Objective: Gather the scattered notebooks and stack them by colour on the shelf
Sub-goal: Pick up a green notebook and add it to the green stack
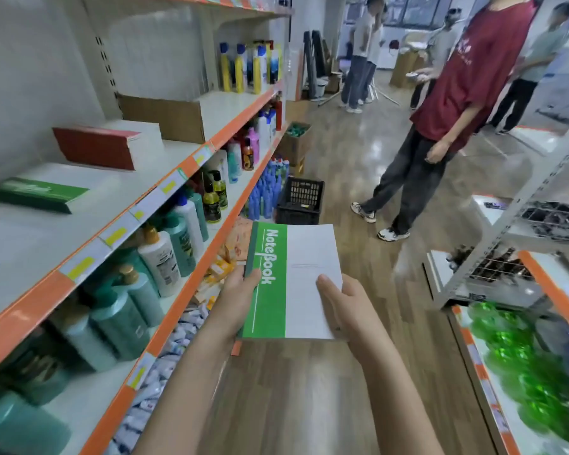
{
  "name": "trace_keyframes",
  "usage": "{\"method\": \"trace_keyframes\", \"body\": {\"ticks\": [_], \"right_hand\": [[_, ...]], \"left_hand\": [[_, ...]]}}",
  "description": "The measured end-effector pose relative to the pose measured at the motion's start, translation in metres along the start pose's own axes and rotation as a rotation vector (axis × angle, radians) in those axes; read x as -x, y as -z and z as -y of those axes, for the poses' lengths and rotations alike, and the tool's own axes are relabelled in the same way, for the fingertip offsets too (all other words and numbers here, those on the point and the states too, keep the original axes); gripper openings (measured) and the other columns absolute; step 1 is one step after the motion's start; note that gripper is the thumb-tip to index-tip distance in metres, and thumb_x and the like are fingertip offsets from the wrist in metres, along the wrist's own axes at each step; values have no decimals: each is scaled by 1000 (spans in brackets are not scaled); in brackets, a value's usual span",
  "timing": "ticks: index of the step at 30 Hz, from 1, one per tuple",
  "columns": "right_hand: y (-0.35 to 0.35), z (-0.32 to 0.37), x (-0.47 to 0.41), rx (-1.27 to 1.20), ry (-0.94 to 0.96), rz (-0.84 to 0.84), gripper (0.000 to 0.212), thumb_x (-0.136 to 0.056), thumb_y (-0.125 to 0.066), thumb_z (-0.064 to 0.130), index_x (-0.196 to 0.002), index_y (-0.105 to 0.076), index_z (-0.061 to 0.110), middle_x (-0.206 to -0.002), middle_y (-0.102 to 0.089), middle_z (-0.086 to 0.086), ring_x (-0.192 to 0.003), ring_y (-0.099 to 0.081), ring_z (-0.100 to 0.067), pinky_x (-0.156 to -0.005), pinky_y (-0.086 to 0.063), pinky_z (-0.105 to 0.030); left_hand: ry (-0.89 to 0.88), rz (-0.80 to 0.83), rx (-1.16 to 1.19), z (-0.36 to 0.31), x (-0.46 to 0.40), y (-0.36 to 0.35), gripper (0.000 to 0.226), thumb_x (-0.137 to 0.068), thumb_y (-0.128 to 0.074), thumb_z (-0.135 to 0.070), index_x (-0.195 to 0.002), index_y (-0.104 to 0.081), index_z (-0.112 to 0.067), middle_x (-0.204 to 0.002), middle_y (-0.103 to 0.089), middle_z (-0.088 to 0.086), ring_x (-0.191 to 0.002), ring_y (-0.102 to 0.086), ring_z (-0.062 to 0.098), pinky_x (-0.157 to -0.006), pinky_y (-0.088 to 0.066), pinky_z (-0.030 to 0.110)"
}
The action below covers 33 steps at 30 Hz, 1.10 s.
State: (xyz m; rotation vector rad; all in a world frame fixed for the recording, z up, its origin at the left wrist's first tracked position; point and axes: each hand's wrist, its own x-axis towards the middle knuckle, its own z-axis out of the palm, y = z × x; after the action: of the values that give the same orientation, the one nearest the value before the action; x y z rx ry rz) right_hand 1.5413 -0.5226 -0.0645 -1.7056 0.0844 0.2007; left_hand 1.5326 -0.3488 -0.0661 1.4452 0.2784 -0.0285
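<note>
Two hands hold one green notebook flat over the aisle floor, cover up.

- Left hand: grips the spine edge, thumb curled onto the green band, the other fingers under the cover and unseen.
- Right hand: grips the white edge, thumb on top, fingers below.
- Notebook: long axis runs near to far, away from the person; spine on the left; the printed title reads along that axis. It appears to be a thick copy or a small bundle; the blur at its near edge leaves this unsettled.
- Shelf: left of the hands and higher, orange-edged. On it a green stack at the near end, and a red stack further along, well apart from it.
- Relation that governs the next move: the green stack lies up and to the left of the notebook, on the left hand's side, so that hand is the nearer. The notebook's long axis points down the aisle, so it probably needs a turn to square with the stack.
</note>
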Motion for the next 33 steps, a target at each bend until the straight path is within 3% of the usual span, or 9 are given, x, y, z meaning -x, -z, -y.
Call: {"method": "trace_keyframes", "body": {"ticks": [4,9,13,20,26,28,31,33], "right_hand": [[9,6,-56,23,-5,59,22,-99,-46,25,-106,-63,12,-93,-71,4,-73,-66,-4,-49,-44,-12],[5,11,-114,21,-15,126,19,-99,-47,25,-99,-63,17,-82,-71,10,-62,-66,3,-45,-43,-11],[-2,15,-162,61,-21,170,19,-99,-47,29,-97,-63,20,-82,-70,12,-63,-64,4,-44,-42,-11],[-16,38,-260,97,0,257,25,-99,-47,26,-110,-63,11,-98,-72,0,-82,-68,-13,-59,-49,-19],[-34,66,-333,71,12,342,27,-98,-49,27,-116,-61,12,-103,-71,-3,-94,-68,-22,-87,-52,-41],[-43,75,-352,74,34,384,29,-98,-49,28,-120,-59,13,-107,-71,-2,-95,-67,-20,-84,-53,-38],[-61,87,-374,95,80,455,26,-97,-51,30,-115,-61,15,-100,-71,2,-86,-67,-14,-69,-49,-28],[-75,94,-385,110,97,521,24,-96,-52,33,-112,-61,18,-100,-71,4,-86,-67,-12,-71,-51,-28]], "left_hand": [[4,-50,30,-3,-42,-11,20,-100,-42,-17,-101,-62,-21,-85,-73,0,-66,-71,13,-49,-51,21],[4,-108,11,-10,-89,-12,21,-101,-42,-21,-107,-61,-26,-97,-73,2,-82,-70,20,-63,-53,30],[16,-159,31,-13,-127,-10,21,-101,-42,-19,-95,-62,-24,-76,-74,-6,-65,-71,11,-49,-51,20],[30,-258,34,-36,-217,-3,22,-97,-43,-11,-82,-58,-13,-54,-67,-6,-46,-63,7,-39,-44,15],[38,-329,-28,-67,-282,15,26,-96,-45,-22,-77,-61,-15,-60,-68,-3,-53,-64,12,-56,-46,26],[12,-344,-31,-75,-294,22,29,-98,-45,-27,-81,-66,-15,-70,-73,-1,-61,-68,14,-59,-48,27],[3,-434,-26,-81,-302,36,27,-99,-45,-33,-97,-67,-17,-80,-75,-2,-73,-69,16,-64,-48,29],[-14,-509,-26,-82,-301,46,26,-99,-44,-34,-99,-67,-21,-82,-75,-6,-74,-70,13,-65,-48,29]]}}
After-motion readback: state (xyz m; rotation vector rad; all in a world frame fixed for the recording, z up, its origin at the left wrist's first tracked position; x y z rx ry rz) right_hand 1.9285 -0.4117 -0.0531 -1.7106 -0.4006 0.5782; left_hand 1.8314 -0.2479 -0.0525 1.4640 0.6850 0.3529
